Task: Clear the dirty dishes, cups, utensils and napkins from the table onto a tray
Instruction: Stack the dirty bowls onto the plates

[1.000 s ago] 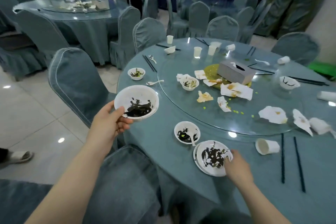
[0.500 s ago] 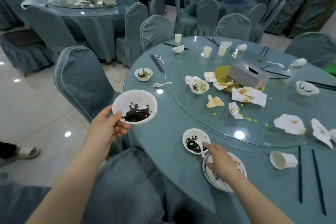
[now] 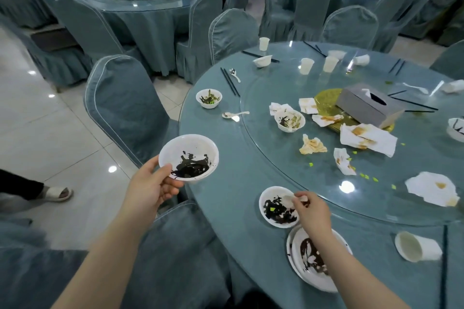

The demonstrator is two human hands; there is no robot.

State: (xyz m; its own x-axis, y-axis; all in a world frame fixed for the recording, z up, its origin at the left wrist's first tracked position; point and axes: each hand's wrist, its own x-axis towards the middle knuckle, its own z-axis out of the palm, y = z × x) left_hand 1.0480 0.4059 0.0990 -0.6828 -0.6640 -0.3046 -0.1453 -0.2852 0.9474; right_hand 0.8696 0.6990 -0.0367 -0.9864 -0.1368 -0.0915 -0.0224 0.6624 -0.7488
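— Two hands, two bowls?

— Nearly. My left hand [image 3: 150, 184] grips a white bowl [image 3: 188, 157] smeared with dark sauce, thumb over its near rim and fingers underneath, holding it in the air just off the left edge of the round table [image 3: 241, 253].

— And the right?

— My right hand [image 3: 313, 213] is down at the near edge of the tabletop, its fingertips [image 3: 300, 198] pinching something small and white at the far rim of a second sauce-stained bowl [image 3: 277, 207]. It looks like a spoon handle, but I cannot tell for sure. That bowl sits on the cloth, just outside the glass turntable [image 3: 376, 198].

— Anything under your wrist?

— Stacked white plates [image 3: 308, 261] with dark streaks, right at the near edge, touching or almost touching the second bowl; my forearm crosses them.

— What else lies close?

— A paper cup [image 3: 416, 246] on its side to the right of the plates, beside a dark chopstick [image 3: 444, 258]. Further along the left edge stand a small bowl of green scraps [image 3: 209, 98] and a white spoon [image 3: 234, 114]. Stained napkins [image 3: 367, 139] lie on the turntable near a grey tissue box [image 3: 369, 105].
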